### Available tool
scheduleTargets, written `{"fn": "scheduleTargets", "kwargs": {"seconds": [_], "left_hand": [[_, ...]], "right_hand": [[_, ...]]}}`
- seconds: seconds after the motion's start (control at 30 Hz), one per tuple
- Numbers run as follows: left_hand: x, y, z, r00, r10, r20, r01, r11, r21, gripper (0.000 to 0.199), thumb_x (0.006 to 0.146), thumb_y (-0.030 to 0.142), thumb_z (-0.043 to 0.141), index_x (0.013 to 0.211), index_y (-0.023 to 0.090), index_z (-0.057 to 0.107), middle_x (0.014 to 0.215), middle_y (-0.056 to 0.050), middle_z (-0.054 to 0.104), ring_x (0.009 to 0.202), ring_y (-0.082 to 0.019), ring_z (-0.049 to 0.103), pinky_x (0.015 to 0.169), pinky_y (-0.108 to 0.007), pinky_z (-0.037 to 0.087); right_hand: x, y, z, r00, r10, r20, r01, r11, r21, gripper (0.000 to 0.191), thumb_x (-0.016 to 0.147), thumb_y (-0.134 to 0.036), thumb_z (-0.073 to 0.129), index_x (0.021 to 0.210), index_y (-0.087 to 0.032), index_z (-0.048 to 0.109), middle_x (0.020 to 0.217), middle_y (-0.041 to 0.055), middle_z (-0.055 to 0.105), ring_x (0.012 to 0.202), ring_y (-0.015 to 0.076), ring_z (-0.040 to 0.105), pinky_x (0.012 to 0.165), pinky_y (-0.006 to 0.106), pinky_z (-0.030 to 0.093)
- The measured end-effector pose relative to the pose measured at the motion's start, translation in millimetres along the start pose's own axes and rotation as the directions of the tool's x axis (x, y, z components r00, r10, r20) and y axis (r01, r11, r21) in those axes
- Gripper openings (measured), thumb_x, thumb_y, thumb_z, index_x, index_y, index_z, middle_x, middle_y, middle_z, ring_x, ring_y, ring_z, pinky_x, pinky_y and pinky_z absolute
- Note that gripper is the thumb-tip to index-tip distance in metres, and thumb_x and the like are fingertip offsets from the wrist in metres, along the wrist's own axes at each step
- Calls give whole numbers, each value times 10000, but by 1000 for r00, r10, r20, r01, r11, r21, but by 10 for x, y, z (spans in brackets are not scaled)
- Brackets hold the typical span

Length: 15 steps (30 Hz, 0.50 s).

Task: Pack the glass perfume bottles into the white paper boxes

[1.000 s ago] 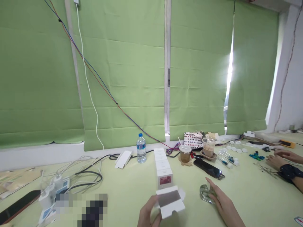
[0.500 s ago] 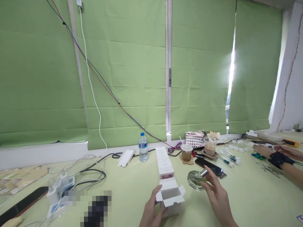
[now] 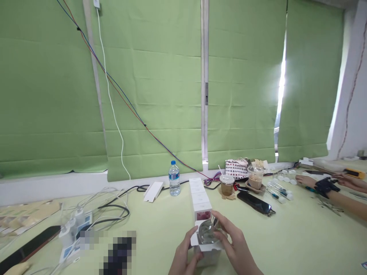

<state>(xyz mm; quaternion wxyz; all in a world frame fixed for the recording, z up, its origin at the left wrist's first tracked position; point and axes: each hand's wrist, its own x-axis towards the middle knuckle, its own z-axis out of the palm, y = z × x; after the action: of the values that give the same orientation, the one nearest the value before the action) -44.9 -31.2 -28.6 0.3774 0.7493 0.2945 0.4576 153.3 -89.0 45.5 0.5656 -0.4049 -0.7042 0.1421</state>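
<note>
Far left: paper sheets, printing illegible; nearer, one dark phone lying flat. Beside it, one blue-and-white power strip with white plugs and tangled leads. Near edge: one dark item, pixelated, unidentifiable.

Centre left, far side: one white card piece; one water bottle, upright, blue cap, blue label too small to read.

Left hand: thumb and fingers clamped on one open white carton, gripping its left and near sides; flaps spread at the top. Directly beyond it, a row of white boxes runs away from the hands; about four, seams hard to separate. Faint marks on tops, unreadable; nearest bears a pink-red picture.

Glass bottle: one, tilted, body over the carton's mouth, left of the right fingertips; depth inside cannot be told. Right hand: thumb and fingers closed around its silver-topped end.

Right, far side: two drink cups, one patterned pouch, one black phone. Far right: clear tubes, then two hands of a co-worker.
</note>
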Motion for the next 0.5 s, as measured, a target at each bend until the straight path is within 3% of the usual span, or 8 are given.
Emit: {"fn": "scheduleTargets", "kwargs": {"seconds": [0.07, 0.17, 0.23, 0.37, 0.5], "left_hand": [[11, 20, 7, 1000, 6, -29, -7, 999, -34, 537, 815, 389, 598, 1318, 245, 475, 1296, -86, 607, 1143, -267, 592, 943, -360, 508], [21, 72, 1, 1000, 4, 21, -3, 999, -46, 522, 821, 396, 601, 1311, 260, 483, 1302, -82, 603, 1124, -260, 606, 935, -360, 516], [19, 89, 4, 1000, -6, 28, 8, 999, -43, 522, 813, 407, 613, 1299, 265, 492, 1293, -77, 607, 1115, -257, 610, 927, -354, 520], [4, 68, 44, 998, -1, -69, -2, 999, -46, 521, 820, 485, 569, 1278, 242, 512, 1292, -92, 599, 1119, -267, 600, 906, -351, 526], [3, 107, 34, 999, -15, -38, 14, 999, -31, 493, 848, 448, 531, 1289, 231, 493, 1312, -98, 581, 1153, -263, 576, 938, -360, 506]], "right_hand": [[7, -7, 6, 998, -31, 56, 33, 999, -43, 458, 885, -140, 471, 1310, -309, 504, 1243, 22, 641, 1126, 176, 609, 940, 248, 495], [-8, 8, 24, 991, -38, 127, 50, 995, -91, 478, 864, -109, 469, 1303, -296, 505, 1208, 34, 653, 1064, 167, 631, 899, 235, 507], [-33, 28, 47, 989, -37, 140, 53, 992, -117, 487, 851, -95, 467, 1298, -285, 505, 1192, 45, 653, 1040, 173, 631, 886, 250, 509], [-68, 29, 85, 988, -34, 151, 57, 987, -150, 532, 814, -47, 452, 1286, -284, 504, 1057, 43, 671, 971, 191, 615, 833, 295, 519], [-59, -55, 63, 985, -25, 173, 58, 981, -185, 571, 787, -2, 450, 1277, -291, 485, 1068, 36, 661, 959, 191, 596, 835, 308, 503]]}}
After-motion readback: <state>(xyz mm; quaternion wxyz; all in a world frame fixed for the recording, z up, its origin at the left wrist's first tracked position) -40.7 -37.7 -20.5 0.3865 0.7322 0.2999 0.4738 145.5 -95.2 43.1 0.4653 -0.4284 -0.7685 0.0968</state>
